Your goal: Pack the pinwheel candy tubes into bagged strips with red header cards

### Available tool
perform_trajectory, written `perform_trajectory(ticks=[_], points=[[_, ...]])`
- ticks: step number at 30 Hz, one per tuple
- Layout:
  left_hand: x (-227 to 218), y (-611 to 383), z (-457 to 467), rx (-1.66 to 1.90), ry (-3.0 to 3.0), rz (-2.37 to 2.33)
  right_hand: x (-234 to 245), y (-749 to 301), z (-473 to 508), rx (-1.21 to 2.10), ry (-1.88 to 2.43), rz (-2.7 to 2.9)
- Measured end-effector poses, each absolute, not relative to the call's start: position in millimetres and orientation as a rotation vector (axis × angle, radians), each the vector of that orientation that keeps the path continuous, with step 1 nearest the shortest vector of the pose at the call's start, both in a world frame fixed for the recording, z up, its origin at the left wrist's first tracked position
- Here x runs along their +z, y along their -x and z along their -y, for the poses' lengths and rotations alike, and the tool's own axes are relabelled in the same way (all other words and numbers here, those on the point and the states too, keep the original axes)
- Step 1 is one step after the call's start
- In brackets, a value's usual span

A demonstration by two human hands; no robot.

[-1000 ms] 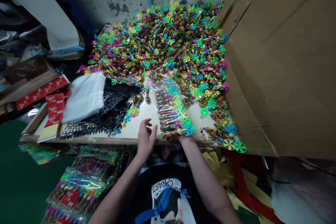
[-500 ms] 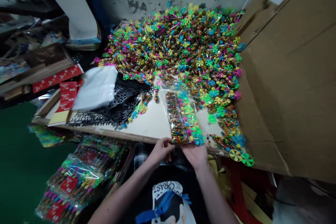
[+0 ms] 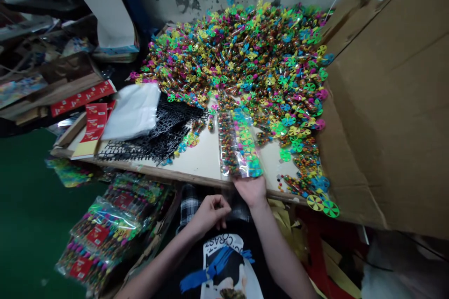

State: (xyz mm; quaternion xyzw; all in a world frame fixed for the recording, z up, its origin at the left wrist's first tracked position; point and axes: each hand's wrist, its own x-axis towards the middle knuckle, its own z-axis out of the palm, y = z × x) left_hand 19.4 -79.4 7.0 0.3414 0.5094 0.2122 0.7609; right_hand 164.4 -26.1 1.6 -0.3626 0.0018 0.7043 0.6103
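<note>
A clear plastic bag (image 3: 236, 147) filled with tubes of coloured beads and pinwheel tops lies on the pale table (image 3: 201, 159) near its front edge. My right hand (image 3: 250, 190) grips the near end of this bag at the table edge. My left hand (image 3: 210, 212) is below the table edge over my lap, fingers curled in a loose fist; what it pinches, perhaps the bag's clear open edge, I cannot make out. A big heap of the same loose pinwheel bead tubes (image 3: 245, 56) covers the far half of the table.
A black plastic lattice pile (image 3: 161, 133), a white bag stack (image 3: 135, 112) and red header cards (image 3: 94, 124) sit at the table's left. A large cardboard box (image 3: 386, 103) walls the right side. Finished packs (image 3: 112, 224) lie heaped low on the left, over green floor.
My left hand dropped from the table surface to the bag's near end, then down to my lap. The bag slid slightly toward the table edge. My head view shifted left.
</note>
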Motion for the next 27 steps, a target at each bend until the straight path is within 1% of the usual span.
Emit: perform_trajectory(ticks=[4,10,14,20,24,27], points=[[2.9,-20.6,84.6,0.586,-0.628,-1.157,-1.0,-161.8,31.0,1.646,0.823,-0.096],[-4.5,-31.0,87.3,0.870,-0.385,-1.178,-7.6,-164.2,39.2,1.622,0.839,-0.176],[-4.5,-33.2,87.7,0.964,-0.261,-1.145,-12.7,-162.9,40.4,1.610,0.892,-0.208],[2.3,-36.1,89.6,0.934,-0.231,-1.055,-7.0,-165.2,43.7,1.640,0.983,-0.226],[-2.2,-37.8,85.1,0.801,-0.330,-1.114,-0.7,-168.8,55.3,1.656,0.997,-0.262],[-10.0,-40.7,81.9,0.715,-0.399,-1.197,-7.0,-169.3,67.7,1.590,1.040,-0.259]])
